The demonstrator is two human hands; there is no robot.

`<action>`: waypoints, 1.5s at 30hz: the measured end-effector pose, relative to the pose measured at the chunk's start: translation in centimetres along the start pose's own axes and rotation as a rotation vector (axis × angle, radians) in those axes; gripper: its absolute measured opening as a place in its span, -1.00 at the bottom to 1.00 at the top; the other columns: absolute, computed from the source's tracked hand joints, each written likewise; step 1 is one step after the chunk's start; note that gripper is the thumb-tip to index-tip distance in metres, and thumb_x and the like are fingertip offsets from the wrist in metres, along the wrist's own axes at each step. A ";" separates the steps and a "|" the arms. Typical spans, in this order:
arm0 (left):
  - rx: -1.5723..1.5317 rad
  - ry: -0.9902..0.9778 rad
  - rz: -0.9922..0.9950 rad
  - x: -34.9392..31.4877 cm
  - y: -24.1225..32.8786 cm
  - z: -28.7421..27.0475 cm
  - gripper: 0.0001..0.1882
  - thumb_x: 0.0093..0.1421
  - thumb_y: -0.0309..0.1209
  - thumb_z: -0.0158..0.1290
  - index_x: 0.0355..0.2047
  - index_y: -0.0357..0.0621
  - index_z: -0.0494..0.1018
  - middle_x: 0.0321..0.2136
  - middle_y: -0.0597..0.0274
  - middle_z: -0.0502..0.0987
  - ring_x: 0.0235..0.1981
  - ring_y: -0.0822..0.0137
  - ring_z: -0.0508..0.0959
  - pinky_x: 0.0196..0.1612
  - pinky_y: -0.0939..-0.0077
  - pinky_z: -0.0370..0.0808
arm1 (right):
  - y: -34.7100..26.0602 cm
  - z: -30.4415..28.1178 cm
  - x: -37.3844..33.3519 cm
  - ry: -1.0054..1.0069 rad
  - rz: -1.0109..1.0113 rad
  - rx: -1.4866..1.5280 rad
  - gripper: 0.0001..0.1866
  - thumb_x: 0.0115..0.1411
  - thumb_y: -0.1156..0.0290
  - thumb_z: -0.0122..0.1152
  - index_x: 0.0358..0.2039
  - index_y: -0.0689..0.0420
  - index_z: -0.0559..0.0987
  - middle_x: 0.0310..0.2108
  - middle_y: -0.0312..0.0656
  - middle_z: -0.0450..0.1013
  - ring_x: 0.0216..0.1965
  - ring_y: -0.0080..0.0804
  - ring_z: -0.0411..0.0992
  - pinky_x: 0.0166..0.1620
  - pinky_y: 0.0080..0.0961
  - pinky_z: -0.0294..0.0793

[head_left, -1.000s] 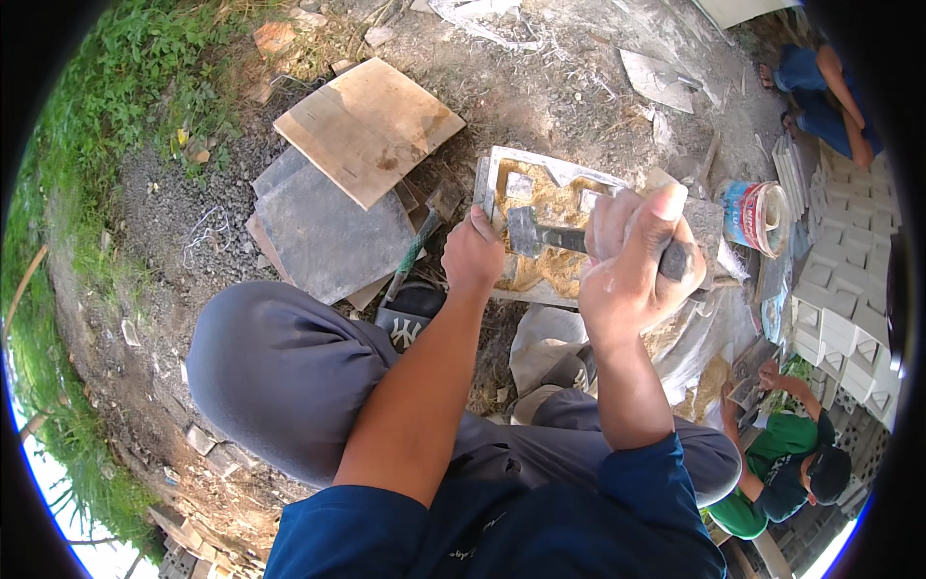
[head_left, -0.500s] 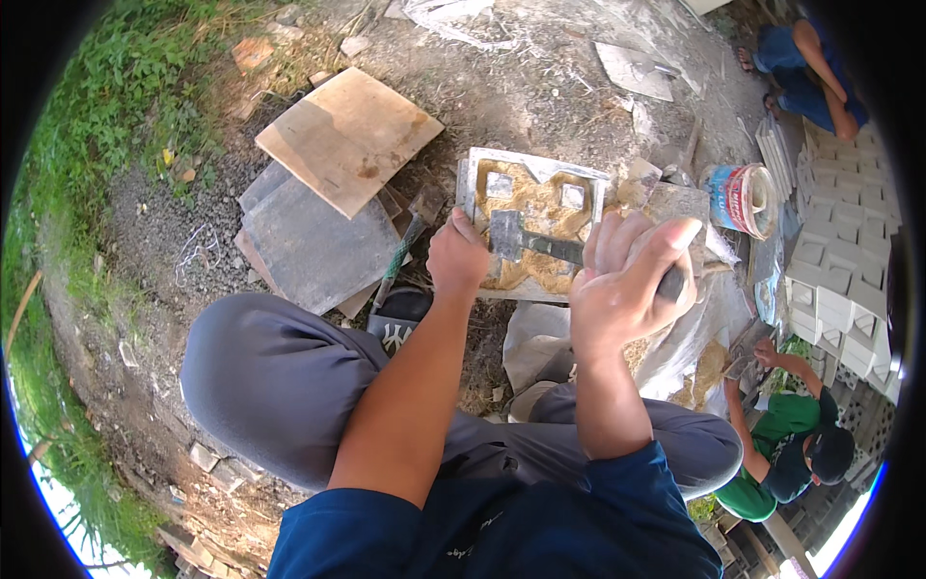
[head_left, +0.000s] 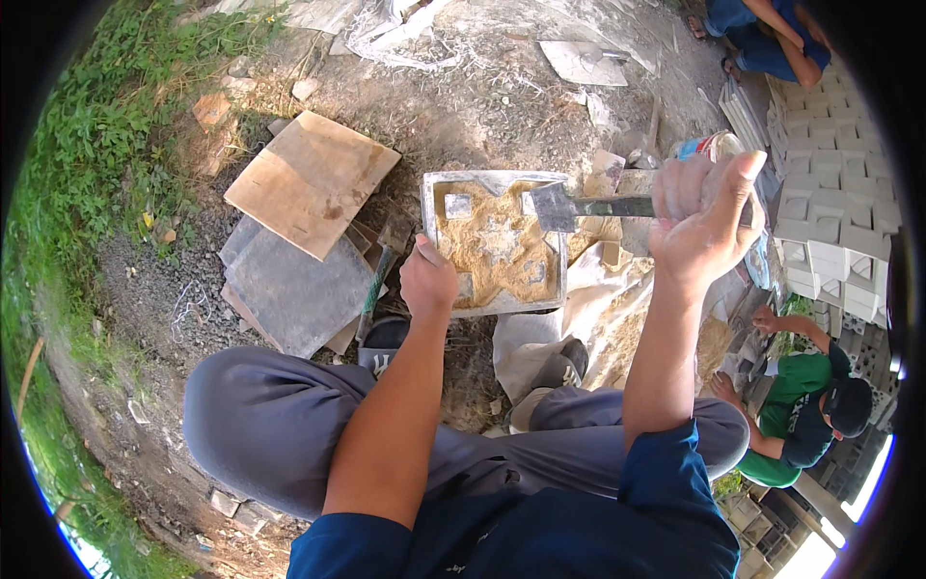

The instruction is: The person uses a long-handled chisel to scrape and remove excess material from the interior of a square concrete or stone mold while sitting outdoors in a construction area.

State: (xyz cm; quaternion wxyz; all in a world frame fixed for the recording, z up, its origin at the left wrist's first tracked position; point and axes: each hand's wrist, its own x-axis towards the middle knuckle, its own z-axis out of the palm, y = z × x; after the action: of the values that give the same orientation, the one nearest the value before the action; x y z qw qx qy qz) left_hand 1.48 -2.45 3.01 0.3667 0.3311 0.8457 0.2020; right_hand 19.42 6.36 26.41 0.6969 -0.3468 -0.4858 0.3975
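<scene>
A square pale mould frame (head_left: 497, 311) lies in front of me, filled with a damp, sandy yellow mix (head_left: 473, 232). Metal squares show near its corners, and a grey star-like shape at its middle. My left hand (head_left: 427, 280) is closed on the frame's left edge, thumb on top. In my right hand (head_left: 702, 217), raised to the right of the frame, is a hammer (head_left: 617, 206), gripped by its handle. The dark, blocky hammer head hangs over the frame's upper right corner; whether it touches cannot be told.
Wooden boards (head_left: 309, 183) and a grey sheet (head_left: 304, 289) lie left, beside a green-handled tool (head_left: 372, 289). A paint bucket (head_left: 709, 147) is partly behind my right hand. Pale blocks (head_left: 834, 183) are stacked right. One co-worker (head_left: 805, 415) works lower right; another person (head_left: 762, 39) is upper right.
The hammer has moved from over the sandy mix to the frame's upper right, with my right hand lifted up and right. My left hand stays on the frame's edge. The whole view has shifted.
</scene>
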 end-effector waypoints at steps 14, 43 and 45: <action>-0.032 0.090 0.083 -0.4 0.6 0.1 -0.34 0.46 -0.07 -0.48 -0.15 -0.32 0.55 -0.25 -0.30 0.59 -0.16 -0.34 0.54 -0.10 -0.17 0.46 | 3.8 0.5 -1.7 -0.217 0.021 -0.163 -0.46 0.50 0.25 -0.11 -0.70 0.07 0.16 -0.77 -0.42 0.08 -0.73 -0.68 -0.06 -0.64 -0.57 -0.15; -0.007 0.044 0.043 -0.1 0.5 0.0 -0.26 0.46 -0.05 -0.54 -0.21 -0.39 0.55 -0.28 -0.34 0.58 -0.15 -0.38 0.51 -0.07 -0.21 0.40 | 2.0 0.3 -0.3 0.246 -0.005 -0.122 -0.45 0.46 0.05 -0.05 -0.65 0.03 0.18 -0.75 -0.42 0.15 -0.75 -0.68 0.00 -0.68 -0.61 -0.07; 0.006 -0.004 0.040 -0.3 0.6 0.1 -0.27 0.46 -0.05 -0.54 -0.19 -0.39 0.55 -0.28 -0.34 0.58 -0.14 -0.37 0.51 -0.07 -0.21 0.41 | 1.5 0.7 0.1 0.317 0.027 0.102 -0.44 0.45 -0.07 -0.12 -0.60 0.04 0.22 -0.71 -0.37 0.17 -0.72 -0.65 0.04 -0.66 -0.61 -0.03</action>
State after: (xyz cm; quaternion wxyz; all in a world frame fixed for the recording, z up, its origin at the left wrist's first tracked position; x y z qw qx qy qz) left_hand 1.94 -2.29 3.47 0.3632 0.3492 0.8388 0.2064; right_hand 18.43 7.21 25.42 0.7761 -0.3757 -0.3443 0.3715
